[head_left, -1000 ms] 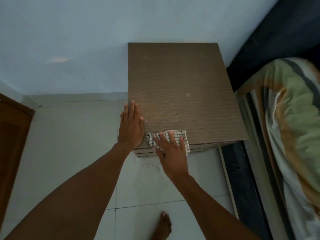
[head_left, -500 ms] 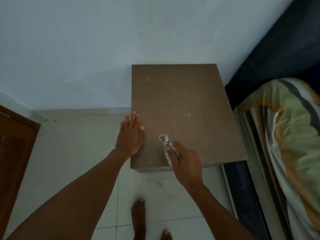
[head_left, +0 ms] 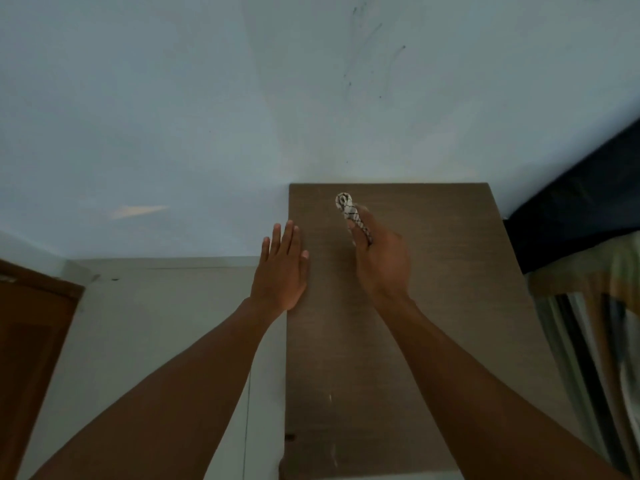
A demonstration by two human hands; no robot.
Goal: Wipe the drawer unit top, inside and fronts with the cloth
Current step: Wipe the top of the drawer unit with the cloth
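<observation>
The brown wood-grain drawer unit [head_left: 433,306] stands against the pale wall, seen from above; only its top shows. My right hand [head_left: 379,258] is over the far left part of the top, shut on the white checked cloth [head_left: 348,207], which is bunched into a narrow roll sticking out past my fingers towards the back edge. My left hand [head_left: 281,268] lies flat, fingers together, on the left edge of the top. The drawer fronts are hidden from this angle.
A bed with a striped green and orange cover [head_left: 609,341] and a dark headboard [head_left: 581,202] stands right of the unit. A brown wooden door [head_left: 31,358] is at the far left. Pale floor tiles [head_left: 166,323] lie left of the unit.
My right hand has gathered the flat cloth into a roll and carried it from the front edge to the back of the top. The view has tilted up; my left hand stays on the left edge.
</observation>
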